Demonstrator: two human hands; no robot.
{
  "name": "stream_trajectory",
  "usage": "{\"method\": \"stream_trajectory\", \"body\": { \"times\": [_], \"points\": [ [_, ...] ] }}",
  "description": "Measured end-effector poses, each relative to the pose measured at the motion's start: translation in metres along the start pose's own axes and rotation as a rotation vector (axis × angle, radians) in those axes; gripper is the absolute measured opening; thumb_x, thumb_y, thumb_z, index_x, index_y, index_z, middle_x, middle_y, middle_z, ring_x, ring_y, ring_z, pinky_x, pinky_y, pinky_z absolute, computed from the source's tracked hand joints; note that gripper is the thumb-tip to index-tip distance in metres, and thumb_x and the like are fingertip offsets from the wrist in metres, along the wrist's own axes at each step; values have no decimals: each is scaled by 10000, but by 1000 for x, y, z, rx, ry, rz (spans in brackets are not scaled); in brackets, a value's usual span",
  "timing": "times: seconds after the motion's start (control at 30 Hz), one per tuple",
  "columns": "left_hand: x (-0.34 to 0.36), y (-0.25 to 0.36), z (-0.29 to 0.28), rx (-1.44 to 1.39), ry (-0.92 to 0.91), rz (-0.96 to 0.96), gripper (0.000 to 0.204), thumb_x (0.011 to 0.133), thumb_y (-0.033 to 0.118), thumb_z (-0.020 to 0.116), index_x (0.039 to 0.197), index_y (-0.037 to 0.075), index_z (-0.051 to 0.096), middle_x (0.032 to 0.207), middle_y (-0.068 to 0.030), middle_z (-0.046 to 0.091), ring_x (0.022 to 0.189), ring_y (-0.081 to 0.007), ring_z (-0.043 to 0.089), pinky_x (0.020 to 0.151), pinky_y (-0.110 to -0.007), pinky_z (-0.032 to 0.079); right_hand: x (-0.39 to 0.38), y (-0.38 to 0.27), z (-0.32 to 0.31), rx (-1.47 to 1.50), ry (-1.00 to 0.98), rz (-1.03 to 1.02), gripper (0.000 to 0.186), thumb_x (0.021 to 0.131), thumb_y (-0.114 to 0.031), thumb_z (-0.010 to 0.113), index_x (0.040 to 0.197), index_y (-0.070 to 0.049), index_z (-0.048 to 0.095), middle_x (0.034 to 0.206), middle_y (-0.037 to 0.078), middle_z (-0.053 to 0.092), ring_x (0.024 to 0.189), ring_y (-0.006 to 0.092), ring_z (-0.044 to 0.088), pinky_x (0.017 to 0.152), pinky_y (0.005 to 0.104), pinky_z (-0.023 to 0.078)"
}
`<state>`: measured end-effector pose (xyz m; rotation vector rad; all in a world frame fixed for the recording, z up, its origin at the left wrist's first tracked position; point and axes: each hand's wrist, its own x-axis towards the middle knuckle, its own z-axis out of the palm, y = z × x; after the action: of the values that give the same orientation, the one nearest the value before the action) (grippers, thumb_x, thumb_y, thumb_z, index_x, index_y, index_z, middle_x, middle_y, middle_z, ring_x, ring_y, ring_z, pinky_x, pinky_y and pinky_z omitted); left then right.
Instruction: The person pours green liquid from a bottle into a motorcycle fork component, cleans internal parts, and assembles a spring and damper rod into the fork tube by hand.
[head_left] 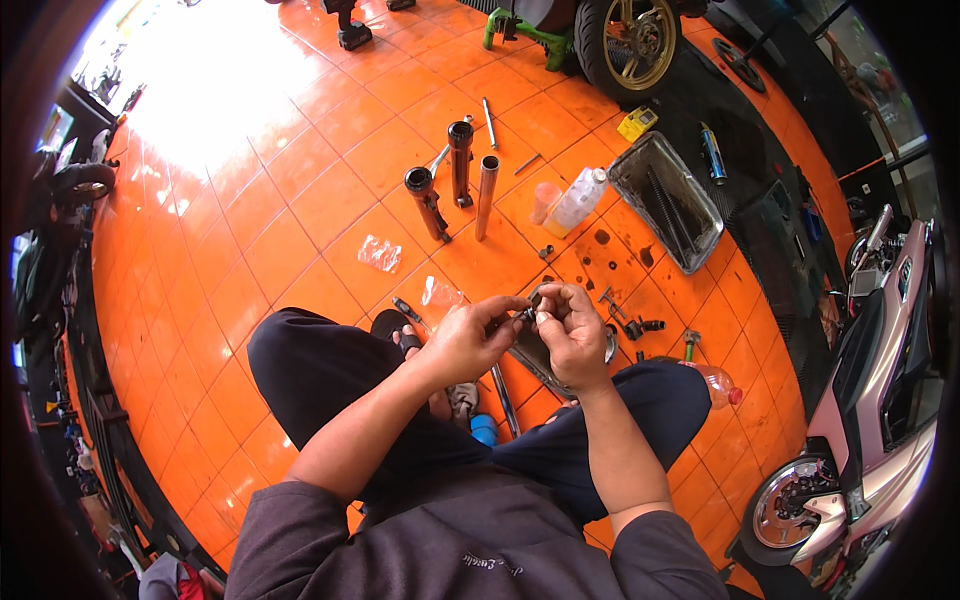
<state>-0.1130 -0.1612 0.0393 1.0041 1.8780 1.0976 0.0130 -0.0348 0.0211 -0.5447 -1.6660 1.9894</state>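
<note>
In the head view, you sit on a glossy orange tiled floor (300, 220) with both forearms reaching forward over your lap. Your left hand (465, 338) is nearly closed, thumb and fingertips drawn into a pinch at a small, dark metal-looking part (528, 312). Your right hand (568, 335) curls in from the other side, its thumb and forefinger pinched at the same part, which sits between your two sets of fingertips, raised above the floor. Your fingers cover much of it, so its exact shape, and whether it is one piece or two, you cannot tell from here.

The step in hand looks like fine two-handed work on that part. The next move probably calls for a light, steady pinch from both sides, with the piece turned so that its hidden face shows; being so small, it could slip away.

Ahead of you stand two dark, bronze-tinted cylindrical tubes (459, 165) and a slimmer bronze metal tube (486, 200). Right of them are a translucent plastic bottle (578, 202) and a grey rectangular tray (634, 168). Small dark metal fittings (632, 326) lie just beyond your right knee.
</note>
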Motion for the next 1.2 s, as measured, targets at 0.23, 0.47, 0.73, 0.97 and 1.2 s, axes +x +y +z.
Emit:
{"method": "stream_trajectory", "body": {
  "times": [0.23,0.47,0.73,0.97,1.2],
  "points": [
    [4,-9,1,-304,-50,-39,298,971,189,569,1214,20,602,834,4,615,747,-58,555,675,-227,471,6,-3,-9,56,-126,63,269,855,104,532,1113,44,575,1037,58,579,925,97,596,792,223,503],
    [-2,4,-3,-387,-45,-35,293,970,194,573,1208,27,612,827,8,621,755,-54,560,668,-225,466,3,-3,-8,50,-101,54,251,843,104,560,1087,59,597,1025,53,580,952,115,618,818,232,518],
    [6,-3,2,-404,18,-107,298,964,207,582,1179,3,613,798,-34,652,659,-65,573,590,-230,466,5,4,2,-192,-12,-37,184,851,74,574,1026,79,631,999,60,590,863,100,635,738,218,533],
    [9,-14,5,-659,27,-89,244,962,235,600,1018,-1,627,741,11,595,622,-47,531,530,-206,412,1,-3,7,-369,-20,-246,192,839,35,630,1029,25,654,969,85,614,847,142,643,727,250,534],
    [5,-8,-4,-750,-13,-88,220,942,170,622,1058,-17,604,790,-4,605,634,-58,533,571,-196,430,2,-6,7,-345,-36,-272,180,837,32,659,1017,21,654,950,79,618,859,143,640,732,251,528]
  ]
}}
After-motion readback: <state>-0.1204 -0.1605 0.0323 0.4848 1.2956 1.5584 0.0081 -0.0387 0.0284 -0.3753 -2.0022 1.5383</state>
